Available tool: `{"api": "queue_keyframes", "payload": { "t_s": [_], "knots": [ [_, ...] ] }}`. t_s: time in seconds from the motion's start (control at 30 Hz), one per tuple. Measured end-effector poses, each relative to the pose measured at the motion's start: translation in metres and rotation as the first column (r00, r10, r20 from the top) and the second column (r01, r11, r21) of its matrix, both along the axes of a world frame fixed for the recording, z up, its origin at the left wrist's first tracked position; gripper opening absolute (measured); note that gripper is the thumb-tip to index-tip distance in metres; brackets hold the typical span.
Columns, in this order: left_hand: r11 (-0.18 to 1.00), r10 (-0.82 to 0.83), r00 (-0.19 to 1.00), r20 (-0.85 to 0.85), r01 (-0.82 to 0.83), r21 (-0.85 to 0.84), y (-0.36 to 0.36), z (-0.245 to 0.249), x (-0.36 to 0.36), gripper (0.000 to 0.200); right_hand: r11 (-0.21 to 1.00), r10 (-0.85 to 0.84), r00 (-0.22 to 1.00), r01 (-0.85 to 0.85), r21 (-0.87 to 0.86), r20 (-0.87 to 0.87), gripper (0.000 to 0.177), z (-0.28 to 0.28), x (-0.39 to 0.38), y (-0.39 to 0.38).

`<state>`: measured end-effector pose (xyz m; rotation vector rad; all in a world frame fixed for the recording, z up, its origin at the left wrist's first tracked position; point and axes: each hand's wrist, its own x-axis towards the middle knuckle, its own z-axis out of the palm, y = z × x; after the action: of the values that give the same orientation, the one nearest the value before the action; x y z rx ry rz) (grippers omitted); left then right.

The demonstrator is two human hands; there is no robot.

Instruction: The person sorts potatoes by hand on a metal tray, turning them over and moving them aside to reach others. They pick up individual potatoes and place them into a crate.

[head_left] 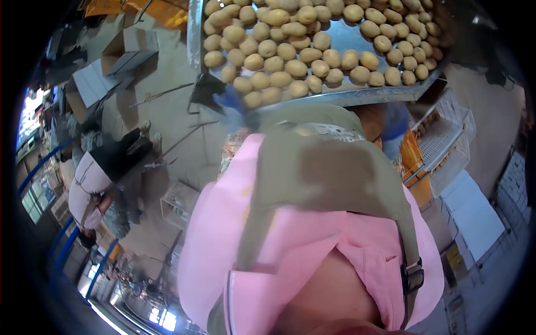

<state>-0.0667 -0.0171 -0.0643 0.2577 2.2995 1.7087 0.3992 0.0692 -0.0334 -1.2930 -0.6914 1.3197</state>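
A metal tray [357,99] full of round, tan potatoes [296,68] is in front of me at the top of the view. My left hand [230,104], in a blue glove, is smeared by motion beside the tray's near left corner. A dark, flat-sided object [205,94] shows right beside its fingers; I cannot tell if the hand holds it. Below the tray's near right edge is my right hand [394,121], also gloved in blue and blurred, its fingers not distinct. An olive apron [329,167] over a pink top covers my body between the hands.
White plastic crates [446,131] stand at the right, next to something orange [412,158] and a pale flat carton [472,209]. Open cardboard boxes [129,51] lie at the upper left. Another person [92,178] bends over at the left, near blue rails [64,251].
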Motion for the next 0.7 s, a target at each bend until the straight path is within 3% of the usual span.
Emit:
{"api": "queue_keyframes", "payload": {
  "t_s": [0.03,0.07,0.1,0.13,0.17,0.2,0.23,0.27,0.3,0.33,0.37,0.4,0.43,0.47,0.5,0.53,0.63,0.7],
  "knots": [
    [0.992,-0.082,0.938,0.336,0.046,0.114,-0.005,-0.005,-0.003,0.079,0.988,0.152,0.986,-0.153,-0.004,-0.075,0.03,0.03,-0.049,0.024],
    [0.969,-0.194,0.761,0.619,0.05,0.242,-0.008,-0.008,-0.003,0.084,0.887,0.401,0.868,-0.448,0.113,0.293,0.031,0.032,-0.083,0.043],
    [0.997,-0.061,0.821,0.567,0.079,-0.007,-0.001,0.0,0.003,0.085,0.688,0.502,0.583,-0.717,0.113,0.638,0.033,0.032,-0.113,0.058],
    [0.952,-0.271,0.929,0.252,0.298,-0.074,-0.004,-0.02,-0.001,0.085,0.689,0.639,0.569,-0.723,-0.057,0.518,0.033,0.042,-0.15,0.062],
    [0.86,-0.485,0.872,-0.067,0.461,-0.218,-0.009,-0.041,-0.003,0.085,0.65,0.746,0.552,-0.725,-0.228,0.372,0.033,0.05,-0.178,0.063],
    [0.869,-0.494,0.867,-0.066,0.492,-0.051,-0.005,-0.028,0.003,0.079,0.637,0.755,0.538,-0.736,-0.229,0.374,0.033,0.052,-0.186,0.065],
    [0.877,-0.481,0.874,-0.063,0.479,-0.051,-0.005,-0.012,0.006,0.079,0.573,0.724,0.358,-0.788,-0.225,0.589,0.034,0.053,-0.193,0.067],
    [0.89,-0.456,0.879,0.138,0.446,0.1,-0.004,0.004,0.007,0.073,0.504,0.623,0.16,-0.831,-0.236,0.766,0.035,0.055,-0.199,0.071],
    [0.896,-0.438,0.834,0.337,0.372,0.243,-0.004,0.009,0.009,0.067,0.489,0.624,0.145,-0.839,-0.239,0.768,0.035,0.065,-0.199,0.079],
    [0.88,-0.46,0.868,0.187,0.419,0.222,-0.015,-0.028,0.0,0.049,0.356,0.428,0.072,-0.93,-0.095,0.901,0.039,0.078,-0.192,0.086],
    [0.885,-0.452,0.87,0.196,0.411,0.218,-0.022,-0.04,-0.004,0.049,0.182,0.2,0.051,-0.983,0.014,0.978,0.044,0.083,-0.181,0.09],
    [0.875,-0.467,0.843,0.268,0.397,0.277,-0.029,-0.052,-0.008,0.042,0.417,0.588,0.259,-0.909,-0.013,0.766,0.043,0.051,-0.162,0.09],
    [0.863,-0.483,0.809,0.334,0.376,0.337,-0.031,-0.056,-0.009,0.036,0.414,0.591,0.253,-0.91,-0.018,0.766,0.043,0.04,-0.153,0.092],
    [0.883,-0.448,0.76,0.47,0.293,0.367,-0.034,-0.052,-0.005,0.032,0.411,0.659,0.133,-0.888,-0.207,0.74,0.04,0.035,-0.148,0.096],
    [0.891,-0.432,0.759,0.487,0.275,0.362,-0.032,-0.049,-0.001,0.033,0.39,0.725,0.018,-0.835,-0.387,0.689,0.038,0.029,-0.145,0.099],
    [0.896,-0.422,0.766,0.486,0.268,0.355,-0.034,-0.05,0.0,0.033,0.272,0.706,-0.153,-0.843,-0.464,0.691,0.037,0.053,-0.159,0.104],
    [0.91,-0.392,0.786,0.479,0.257,0.324,-0.036,-0.05,0.0,0.033,0.215,0.783,-0.076,-0.898,-0.383,0.617,0.034,0.098,-0.235,0.089],
    [0.922,-0.367,0.795,0.484,0.242,0.302,-0.035,-0.054,-0.001,0.033,-0.102,0.944,-0.155,-0.976,-0.191,0.29,0.034,0.058,-0.269,0.079]
  ]
}}
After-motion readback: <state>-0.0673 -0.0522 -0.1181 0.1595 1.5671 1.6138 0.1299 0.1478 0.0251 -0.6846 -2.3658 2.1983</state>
